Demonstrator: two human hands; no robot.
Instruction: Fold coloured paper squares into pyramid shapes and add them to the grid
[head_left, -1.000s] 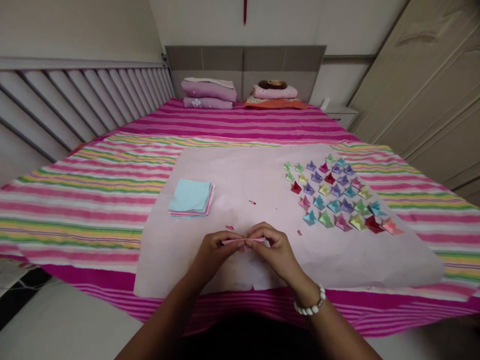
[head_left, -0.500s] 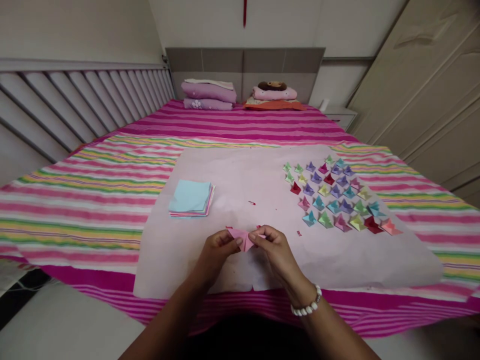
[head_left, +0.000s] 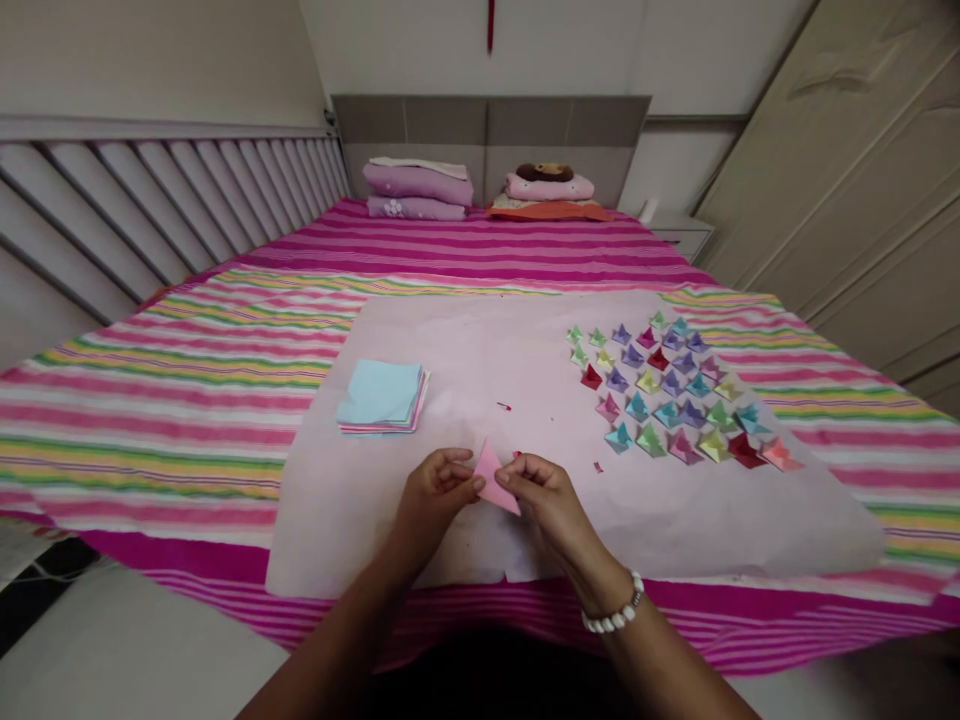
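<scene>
Between my two hands is a pink sheet of origami paper (head_left: 493, 480), folded into a triangle with one point up and another towards the lower right. My left hand (head_left: 439, 495) pinches its left edge between thumb and fingers. On the other side, my right hand (head_left: 544, 490) grips it with the thumb lying on its face. A beaded bracelet circles my right wrist. To the left lies a stack of square paper (head_left: 381, 393), light blue on top. Rows of small folded paper figures (head_left: 671, 381) in several colours stand to the right.
A large pale sheet (head_left: 472, 350) covers part of the striped bed (head_left: 225, 360). Small red scraps (head_left: 598, 467) are scattered near my hands. Folded bedding (head_left: 418, 185) is piled by the headboard, and a white rail (head_left: 172, 200) runs along the left.
The pink paper has turned between my fingers: it was spread sideways with a centre crease showing, and now it is a flat triangle pointing up. Both hands stay nearly in place.
</scene>
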